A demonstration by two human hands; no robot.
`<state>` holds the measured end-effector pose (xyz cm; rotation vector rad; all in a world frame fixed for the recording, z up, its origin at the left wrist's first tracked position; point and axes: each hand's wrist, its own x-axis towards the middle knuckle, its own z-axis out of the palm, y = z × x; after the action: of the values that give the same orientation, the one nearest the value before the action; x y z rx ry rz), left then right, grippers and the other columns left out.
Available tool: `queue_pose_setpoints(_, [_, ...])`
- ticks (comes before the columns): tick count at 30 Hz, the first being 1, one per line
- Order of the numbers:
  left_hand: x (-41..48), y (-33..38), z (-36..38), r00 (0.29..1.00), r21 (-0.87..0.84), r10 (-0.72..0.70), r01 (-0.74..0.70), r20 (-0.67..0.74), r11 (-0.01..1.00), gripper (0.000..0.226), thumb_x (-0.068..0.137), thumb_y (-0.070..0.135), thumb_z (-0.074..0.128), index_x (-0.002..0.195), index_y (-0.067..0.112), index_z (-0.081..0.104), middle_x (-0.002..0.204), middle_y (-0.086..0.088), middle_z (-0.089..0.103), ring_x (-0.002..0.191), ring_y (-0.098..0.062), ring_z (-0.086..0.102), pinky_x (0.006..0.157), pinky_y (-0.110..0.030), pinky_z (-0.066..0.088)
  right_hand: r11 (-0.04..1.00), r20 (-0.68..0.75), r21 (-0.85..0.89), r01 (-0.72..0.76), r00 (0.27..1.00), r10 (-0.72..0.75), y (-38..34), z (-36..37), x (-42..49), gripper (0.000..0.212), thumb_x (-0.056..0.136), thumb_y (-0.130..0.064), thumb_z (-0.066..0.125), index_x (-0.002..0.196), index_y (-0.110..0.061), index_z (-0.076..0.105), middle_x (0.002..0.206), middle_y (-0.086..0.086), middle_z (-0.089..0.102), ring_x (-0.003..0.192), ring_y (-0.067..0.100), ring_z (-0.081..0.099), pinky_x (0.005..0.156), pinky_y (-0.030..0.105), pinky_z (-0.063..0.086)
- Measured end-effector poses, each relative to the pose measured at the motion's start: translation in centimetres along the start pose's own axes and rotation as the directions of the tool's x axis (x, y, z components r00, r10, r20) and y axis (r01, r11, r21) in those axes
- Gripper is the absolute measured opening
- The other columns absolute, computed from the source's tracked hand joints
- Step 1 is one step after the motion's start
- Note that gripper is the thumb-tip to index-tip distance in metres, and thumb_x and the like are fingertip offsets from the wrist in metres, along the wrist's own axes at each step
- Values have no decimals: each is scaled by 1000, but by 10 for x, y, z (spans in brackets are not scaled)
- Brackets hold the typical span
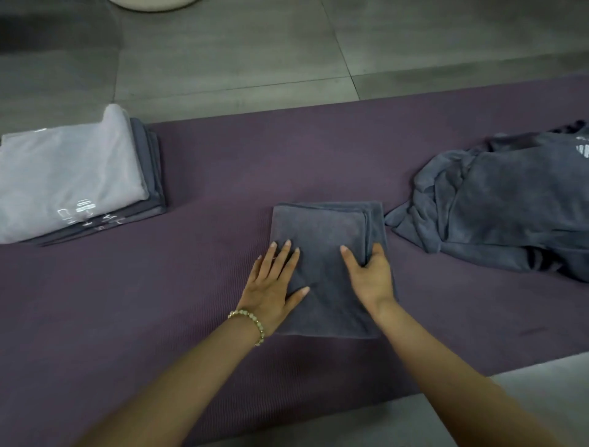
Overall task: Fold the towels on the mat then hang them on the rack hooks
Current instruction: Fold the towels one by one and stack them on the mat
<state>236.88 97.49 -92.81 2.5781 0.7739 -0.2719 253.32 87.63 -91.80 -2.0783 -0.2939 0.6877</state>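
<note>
A dark grey towel (325,233), folded into a rectangle, lies in the middle of the purple mat (255,153). My left hand (274,284) lies flat on its left edge, fingers straight and spread. On the towel's right side, my right hand (369,274) has its thumb on top of the cloth, and its fingers tuck under the folded layers. A stack of folded towels (73,178), with a pale lilac one on top and dark grey ones beneath, sits at the mat's left end. At the right lies a loose heap of unfolded dark grey towels (503,204). No rack or hooks are in view.
Grey floor tiles (223,54) stretch beyond the mat. A pale round object (153,3) is cut off at the top edge. A light grey surface (541,392) borders the mat at the lower right.
</note>
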Motion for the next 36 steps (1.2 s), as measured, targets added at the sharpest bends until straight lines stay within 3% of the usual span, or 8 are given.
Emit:
queue_pose_setpoints(3, [2, 3, 10, 997, 3, -23, 24, -68, 1000, 88, 74, 75, -23, 146, 28, -9, 155, 8, -15, 140, -12, -25, 110, -30, -17, 950, -105, -266, 161, 975, -195, 5, 3, -7, 37, 95, -39, 53, 112, -6, 53, 91, 9, 67, 84, 28, 65, 73, 36, 52])
queue_pose_setpoints(7, [7, 14, 11, 996, -24, -38, 36, -81, 999, 80, 77, 75, -15, 144, 32, -15, 151, 12, -23, 139, -10, -26, 111, -28, -18, 916, -128, -280, 287, 935, -332, -1, -15, 14, 37, 94, -43, 51, 109, -10, 56, 87, 7, 68, 80, 26, 64, 70, 38, 53])
queue_pose_setpoints(14, [19, 25, 22, 996, -21, -17, 15, -85, 1000, 73, 79, 67, -4, 142, 34, -20, 150, 15, -28, 136, -7, -31, 115, -32, -17, 972, -138, -176, 154, 974, -179, 20, -31, 29, 26, 93, -39, 57, 88, -14, 57, 69, -1, 61, 64, 15, 56, 65, 32, 48])
queue_pose_setpoints(17, [19, 24, 20, 988, -220, -37, 3, -150, 976, 77, 84, 69, 16, 148, 32, -7, 155, 15, -18, 141, -3, -21, 119, -32, -6, 984, -143, -124, 130, 979, -147, 25, -30, 29, 25, 92, -40, 58, 88, -15, 57, 72, 5, 63, 67, 20, 59, 66, 33, 50])
queue_pose_setpoints(22, [41, 26, 0, 821, -718, -559, 320, -116, 619, 66, 89, 44, 57, 143, 14, 33, 141, -7, 36, 130, -23, 33, 112, -35, 26, 994, -149, -58, 94, 984, -102, 28, -31, 23, 23, 92, -40, 58, 94, -18, 55, 79, -2, 65, 72, 13, 62, 64, 23, 48])
queue_pose_setpoints(28, [79, 12, -47, 826, -869, -471, 447, 309, 214, 46, 78, 32, 75, 110, 0, 63, 107, -4, 69, 91, -15, 66, 81, -26, 52, 999, -104, 13, 52, 993, -50, 26, -36, 19, 23, 91, -40, 59, 100, -19, 55, 83, -5, 65, 75, 6, 61, 63, 15, 44])
queue_pose_setpoints(31, [85, 22, -65, 822, -804, -268, 558, 502, 207, 55, 77, 41, 74, 119, 7, 61, 109, -2, 70, 98, -15, 67, 83, -32, 55, 997, -75, 65, 33, 997, -29, 25, -39, 16, 25, 90, -39, 61, 104, -20, 53, 86, -7, 66, 80, 5, 63, 70, 17, 47])
queue_pose_setpoints(36, [79, 55, -86, 880, -844, -356, 430, 313, 320, 43, 82, 46, 68, 106, 11, 67, 103, -4, 72, 94, -19, 68, 79, -31, 55, 984, -165, 175, -31, 984, 60, 23, -48, 3, 35, 85, -32, 69, 108, -18, 47, 95, -6, 57, 85, 8, 56, 75, 13, 42])
